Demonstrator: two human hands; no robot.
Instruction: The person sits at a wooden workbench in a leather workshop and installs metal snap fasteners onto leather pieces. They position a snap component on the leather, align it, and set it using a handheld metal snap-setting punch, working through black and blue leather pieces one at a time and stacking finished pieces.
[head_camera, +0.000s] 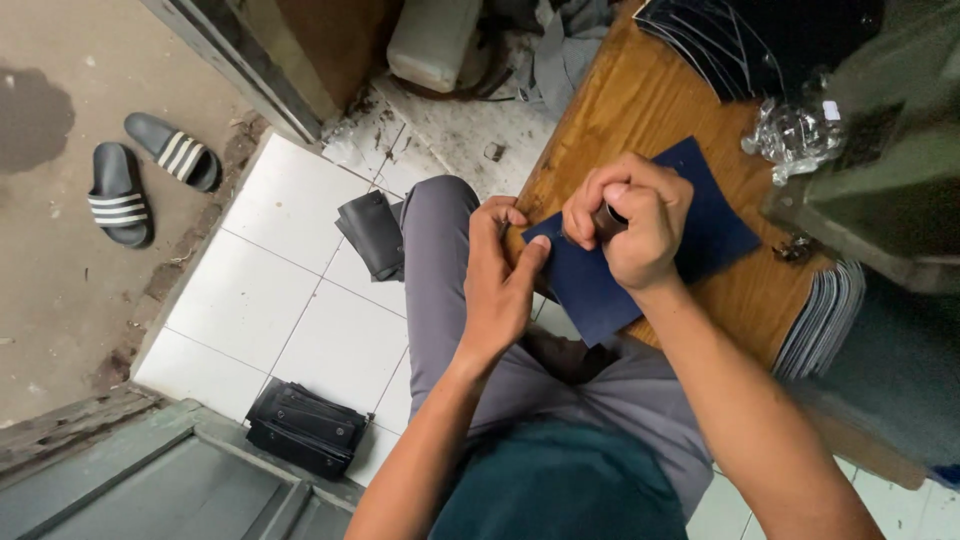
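Navy sheet (640, 255) diagonal under hands (560, 250)

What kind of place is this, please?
Probably a small leather-goods workshop. The right hand presses a small cylindrical tool onto a dark blue cut piece on a wooden table; stacks of cut pieces and finished black wallets lie nearby.

Grey trousers (440, 260), teal shirt (560, 490) (bare forearms)
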